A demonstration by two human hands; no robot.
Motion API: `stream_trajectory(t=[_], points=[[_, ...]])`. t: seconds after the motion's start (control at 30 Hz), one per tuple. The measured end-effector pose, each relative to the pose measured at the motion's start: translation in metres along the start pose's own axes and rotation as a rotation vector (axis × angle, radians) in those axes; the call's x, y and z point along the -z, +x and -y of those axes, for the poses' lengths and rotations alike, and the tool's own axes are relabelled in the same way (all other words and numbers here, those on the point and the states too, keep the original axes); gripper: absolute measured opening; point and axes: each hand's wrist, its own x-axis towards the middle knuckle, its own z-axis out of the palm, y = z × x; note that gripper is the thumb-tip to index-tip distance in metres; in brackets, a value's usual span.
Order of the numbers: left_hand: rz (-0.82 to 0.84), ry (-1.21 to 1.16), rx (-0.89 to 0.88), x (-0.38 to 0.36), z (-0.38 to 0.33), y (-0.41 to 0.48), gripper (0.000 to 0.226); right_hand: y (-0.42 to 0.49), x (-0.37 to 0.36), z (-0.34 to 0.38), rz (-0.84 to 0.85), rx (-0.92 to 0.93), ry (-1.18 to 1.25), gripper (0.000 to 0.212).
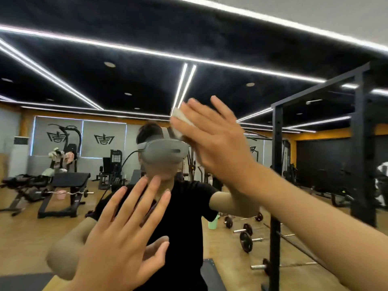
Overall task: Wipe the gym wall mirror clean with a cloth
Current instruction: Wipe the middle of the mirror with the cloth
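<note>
Flat against the glass, the right hand (212, 133) presses a white cloth (180, 118) onto the mirror (105, 59) with straight, slightly spread fingers. The cloth shows only past the fingertips, at head height in the reflection. Lower and to the left, the left hand (123, 234) is held up with all fingers fanned wide and the palm towards the mirror; whether it touches the glass I cannot tell. Between the two hands the mirror shows the person in a black shirt wearing a grey headset (165, 153). Around that lie a wooden floor, a black bench (69, 181), loose barbells (245, 241) and a black rack (277, 164).
</note>
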Motion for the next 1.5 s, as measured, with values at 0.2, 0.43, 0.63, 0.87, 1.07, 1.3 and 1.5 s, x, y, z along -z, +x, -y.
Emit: stream_trajectory(t=[0.2, 0.43, 0.63, 0.87, 1.07, 1.3, 1.5], points=[[-0.009, -0.008, 0.01, 0.003, -0.004, 0.001, 0.085, -0.068, 0.055, -0.098, 0.055, -0.174, -0.139, 0.041], [0.022, -0.017, 0.013, 0.002, -0.005, 0.0, 0.087, -0.025, 0.024, -0.053, -0.039, -0.328, -0.024, 0.037], [0.029, -0.029, 0.017, 0.005, -0.004, 0.001, 0.084, 0.059, -0.03, 0.047, -0.095, -0.078, 0.104, 0.043], [0.048, 0.016, 0.011, 0.007, -0.002, 0.001, 0.081, 0.021, -0.001, -0.004, 0.011, 0.197, -0.019, 0.043], [0.024, 0.005, 0.022, 0.005, -0.005, 0.001, 0.081, -0.086, 0.077, -0.126, 0.086, -0.109, -0.202, 0.038], [0.018, 0.021, 0.018, 0.002, -0.007, 0.0, 0.083, -0.12, 0.074, -0.118, -0.048, -0.461, -0.25, 0.035], [0.024, 0.015, 0.003, 0.004, -0.005, -0.001, 0.084, -0.016, 0.008, -0.021, -0.105, -0.239, -0.085, 0.036]])
